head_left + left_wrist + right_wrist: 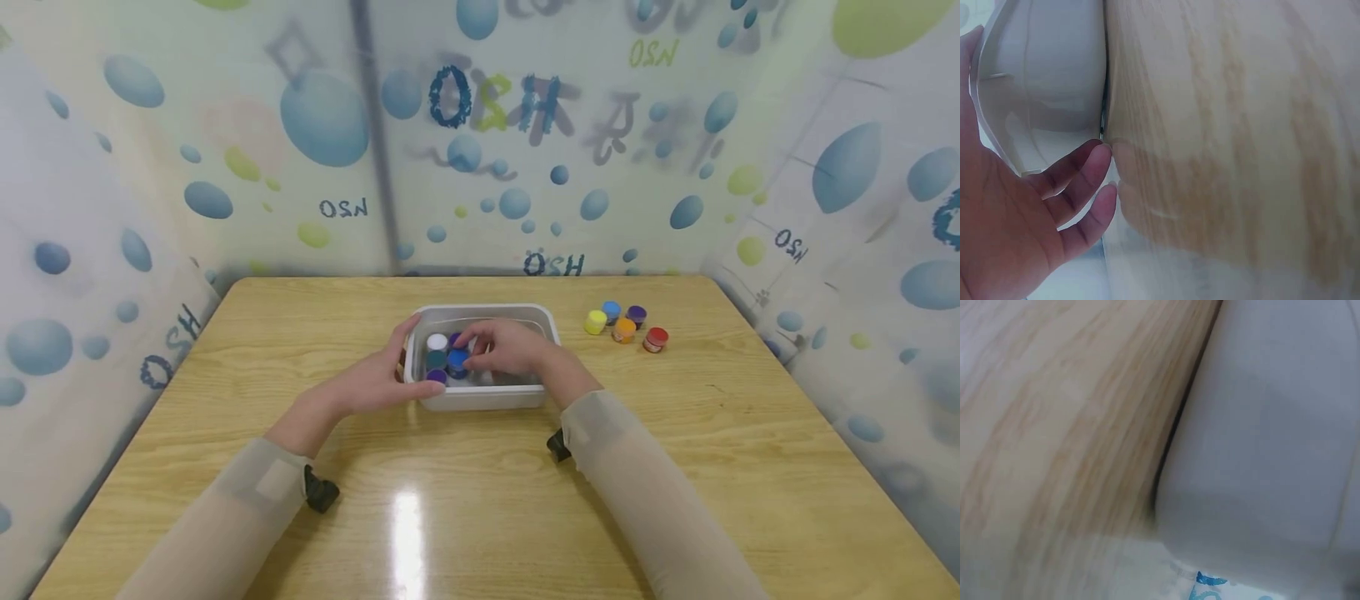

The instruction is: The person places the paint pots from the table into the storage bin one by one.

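Note:
A white plastic bin [483,398] sits on the wooden table, and small paint pots stand in its left part. Among them are a white-lidded pot [437,342], a dark green-lidded pot [436,360] and a purple-lidded pot [437,377]. My left hand [367,382] holds the bin's left end, thumb along the front rim. In the left wrist view its fingers [1088,178] curl beside the bin's outer wall. My right hand [510,346] reaches inside the bin, thumb and fingertips pinching a blue-lidded paint pot [457,362].
Right of the bin, several more pots stand on the table: yellow [596,322], light blue [611,312], orange [624,330], purple [636,316] and red [656,339]. Patterned curtains [480,208] close in the table's back and sides.

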A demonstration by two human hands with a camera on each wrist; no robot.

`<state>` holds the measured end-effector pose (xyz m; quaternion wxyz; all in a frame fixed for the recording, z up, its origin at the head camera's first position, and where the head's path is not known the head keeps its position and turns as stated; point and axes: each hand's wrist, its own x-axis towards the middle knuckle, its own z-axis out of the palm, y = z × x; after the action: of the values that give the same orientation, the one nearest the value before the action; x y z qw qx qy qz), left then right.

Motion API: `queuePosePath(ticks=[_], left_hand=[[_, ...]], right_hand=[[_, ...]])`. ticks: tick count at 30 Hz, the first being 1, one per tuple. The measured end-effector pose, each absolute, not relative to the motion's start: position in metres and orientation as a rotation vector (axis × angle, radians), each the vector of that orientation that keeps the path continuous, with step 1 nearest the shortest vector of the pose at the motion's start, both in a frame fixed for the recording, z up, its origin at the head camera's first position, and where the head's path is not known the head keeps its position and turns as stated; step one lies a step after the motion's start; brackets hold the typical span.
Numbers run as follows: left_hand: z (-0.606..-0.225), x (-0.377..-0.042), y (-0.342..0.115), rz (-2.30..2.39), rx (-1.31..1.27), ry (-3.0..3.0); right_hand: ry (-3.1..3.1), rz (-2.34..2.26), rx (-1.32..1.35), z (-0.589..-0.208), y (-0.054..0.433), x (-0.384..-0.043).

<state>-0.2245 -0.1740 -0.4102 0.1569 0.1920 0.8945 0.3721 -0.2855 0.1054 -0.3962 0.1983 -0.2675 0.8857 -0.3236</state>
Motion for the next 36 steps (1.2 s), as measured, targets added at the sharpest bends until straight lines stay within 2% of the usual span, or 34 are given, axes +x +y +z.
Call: queuePosePath(ticks=[7,14,20,36], left_hand=[[-0.411,-0.225,-0.173,1.076,0.545,2.554],[-0.412,-0.224,-0.173,1.060,0.532,2.574],[-0.411,-0.224,-0.173,1.071,0.540,2.582],[-0.408,-0.223,-0.173,1.020,0.504,2.588]], right_hand=[[2.490,-1.100,-0.726,-0.385,0.114,-0.280],[2.497,-1.274,-0.799,-0.374,0.145,-0.264],[2.561,-1.368,-0.716,-0.372,0.198,-0.254],[2.742,-1.228,-0.332,-0.388,0.337,-0.241]])
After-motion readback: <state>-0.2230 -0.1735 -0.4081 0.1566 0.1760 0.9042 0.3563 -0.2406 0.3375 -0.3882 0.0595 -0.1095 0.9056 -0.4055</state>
